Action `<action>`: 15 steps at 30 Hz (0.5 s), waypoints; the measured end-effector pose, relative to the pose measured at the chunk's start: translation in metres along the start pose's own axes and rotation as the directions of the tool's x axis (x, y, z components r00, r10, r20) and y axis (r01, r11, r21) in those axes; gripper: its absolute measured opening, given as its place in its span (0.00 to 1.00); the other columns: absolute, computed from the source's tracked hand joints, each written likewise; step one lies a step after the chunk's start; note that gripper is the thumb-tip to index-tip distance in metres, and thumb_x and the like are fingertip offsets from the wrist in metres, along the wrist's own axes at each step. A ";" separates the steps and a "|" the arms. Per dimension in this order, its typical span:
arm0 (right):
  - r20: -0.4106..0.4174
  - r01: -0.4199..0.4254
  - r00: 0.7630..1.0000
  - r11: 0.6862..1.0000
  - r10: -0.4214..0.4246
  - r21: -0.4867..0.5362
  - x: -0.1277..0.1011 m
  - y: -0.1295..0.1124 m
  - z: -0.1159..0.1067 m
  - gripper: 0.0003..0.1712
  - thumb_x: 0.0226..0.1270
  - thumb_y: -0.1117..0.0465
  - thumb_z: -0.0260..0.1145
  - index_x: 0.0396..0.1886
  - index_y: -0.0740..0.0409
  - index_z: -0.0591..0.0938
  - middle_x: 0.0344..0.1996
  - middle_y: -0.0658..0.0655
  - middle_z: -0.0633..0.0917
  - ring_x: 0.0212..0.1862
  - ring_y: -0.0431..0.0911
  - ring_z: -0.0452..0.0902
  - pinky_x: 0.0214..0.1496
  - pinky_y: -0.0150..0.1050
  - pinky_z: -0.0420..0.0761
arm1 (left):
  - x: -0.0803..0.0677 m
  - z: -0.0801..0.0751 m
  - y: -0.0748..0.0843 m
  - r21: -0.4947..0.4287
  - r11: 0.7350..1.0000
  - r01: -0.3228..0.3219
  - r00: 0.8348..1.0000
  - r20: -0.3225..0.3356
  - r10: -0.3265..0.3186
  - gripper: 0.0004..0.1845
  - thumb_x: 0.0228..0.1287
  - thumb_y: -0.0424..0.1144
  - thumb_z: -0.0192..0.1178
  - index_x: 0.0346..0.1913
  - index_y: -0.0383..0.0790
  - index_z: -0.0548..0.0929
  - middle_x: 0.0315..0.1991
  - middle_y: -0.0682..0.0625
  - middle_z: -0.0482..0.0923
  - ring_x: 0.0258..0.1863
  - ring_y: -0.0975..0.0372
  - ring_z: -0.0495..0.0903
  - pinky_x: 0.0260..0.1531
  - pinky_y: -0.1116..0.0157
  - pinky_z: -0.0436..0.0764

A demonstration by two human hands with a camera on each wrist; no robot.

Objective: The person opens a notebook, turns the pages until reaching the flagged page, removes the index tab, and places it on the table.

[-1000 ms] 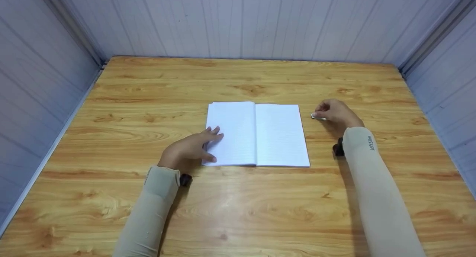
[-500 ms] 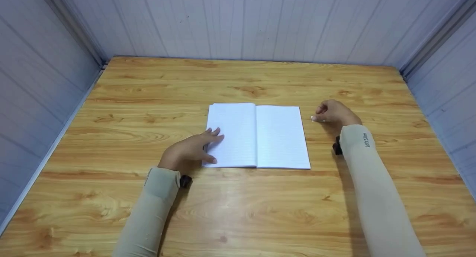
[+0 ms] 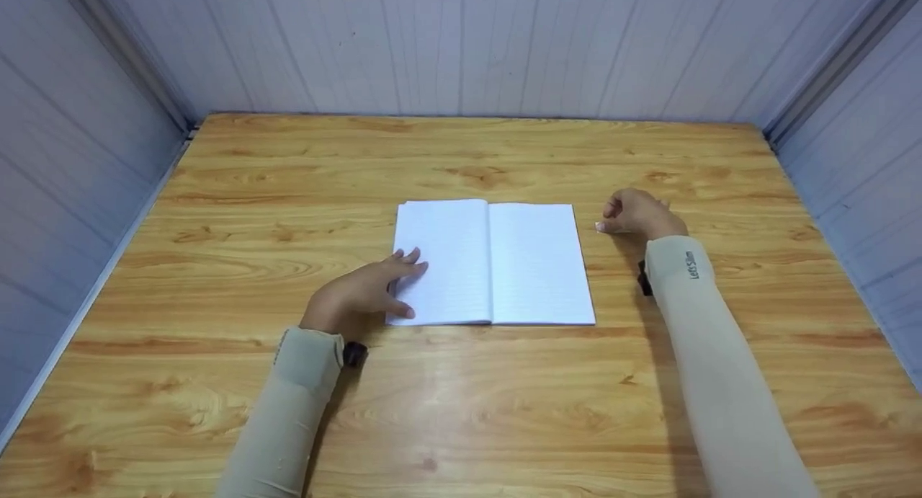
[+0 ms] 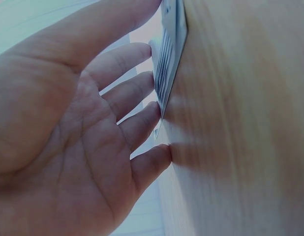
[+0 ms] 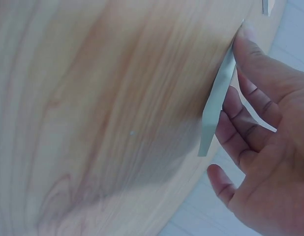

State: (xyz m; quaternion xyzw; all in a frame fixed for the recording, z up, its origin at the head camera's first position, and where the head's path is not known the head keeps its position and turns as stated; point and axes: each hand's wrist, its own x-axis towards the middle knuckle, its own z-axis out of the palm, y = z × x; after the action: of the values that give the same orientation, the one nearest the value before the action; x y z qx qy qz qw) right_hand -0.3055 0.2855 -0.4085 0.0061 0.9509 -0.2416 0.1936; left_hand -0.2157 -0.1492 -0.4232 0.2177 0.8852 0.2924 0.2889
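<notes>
An open notebook [image 3: 533, 267] with white ruled pages lies flat at the middle of the table. On its left page rest the spread fingers of my left hand [image 3: 364, 285]; in the left wrist view they touch the edge of the page stack [image 4: 167, 64]. To the right of the notebook, my right hand [image 3: 637, 215] pinches a narrow pale strip of paper [image 5: 218, 103] between thumb and fingers. The right wrist view has the strip hanging just off the wood, below the thumb tip. Most of it is hidden by the hand in the head view.
The wood-grain table [image 3: 461, 404] spreads around the notebook on all sides. White panel walls [image 3: 432, 44] close it in at the back, left and right. Each wrist carries a small dark camera [image 3: 355, 354].
The right hand, still pinching the strip, has shifted slightly to the left. My left hand stays on the left page. The head view has tilted a little.
</notes>
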 end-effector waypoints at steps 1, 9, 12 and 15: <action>-0.001 0.004 1.000 1.000 -0.004 0.002 0.000 0.000 0.001 0.16 0.66 0.55 0.66 0.44 0.63 0.76 0.45 0.62 0.78 0.53 0.57 0.70 0.69 0.71 0.29 | -0.001 0.000 0.000 -0.001 1.000 0.001 1.000 0.000 -0.001 0.43 0.60 0.35 0.65 0.75 0.47 0.54 0.78 0.52 0.38 0.77 0.55 0.34 0.75 0.51 0.40; -0.034 0.076 0.997 0.997 -0.075 0.019 -0.002 0.009 0.003 0.18 0.67 0.53 0.64 0.46 0.64 0.76 0.45 0.63 0.80 0.52 0.58 0.72 0.69 0.71 0.31 | -0.001 0.001 -0.002 -0.007 1.000 -0.029 1.000 0.000 0.029 0.42 0.61 0.36 0.65 0.75 0.45 0.54 0.78 0.50 0.39 0.78 0.54 0.34 0.75 0.50 0.40; -0.055 0.122 0.991 0.992 -0.120 0.020 -0.004 0.012 0.003 0.18 0.67 0.52 0.65 0.45 0.64 0.77 0.44 0.62 0.81 0.52 0.58 0.73 0.68 0.72 0.31 | -0.001 0.000 -0.002 0.009 0.998 -0.055 0.999 0.002 0.055 0.41 0.63 0.37 0.63 0.75 0.43 0.54 0.78 0.48 0.39 0.77 0.52 0.34 0.75 0.50 0.40; -0.078 0.143 0.987 0.990 -0.142 0.004 -0.004 0.015 0.005 0.17 0.67 0.52 0.64 0.43 0.61 0.78 0.41 0.60 0.82 0.50 0.56 0.74 0.69 0.71 0.33 | -0.001 -0.001 -0.001 0.014 0.999 -0.051 0.999 0.004 0.051 0.38 0.66 0.38 0.60 0.75 0.42 0.53 0.78 0.47 0.39 0.77 0.52 0.33 0.75 0.50 0.39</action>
State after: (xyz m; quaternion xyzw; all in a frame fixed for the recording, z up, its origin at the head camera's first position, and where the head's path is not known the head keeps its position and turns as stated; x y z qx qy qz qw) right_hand -0.2982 0.2973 -0.4176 -0.0514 0.9545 -0.2591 0.1387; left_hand -0.2156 -0.1509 -0.4231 0.2427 0.8808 0.2932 0.2816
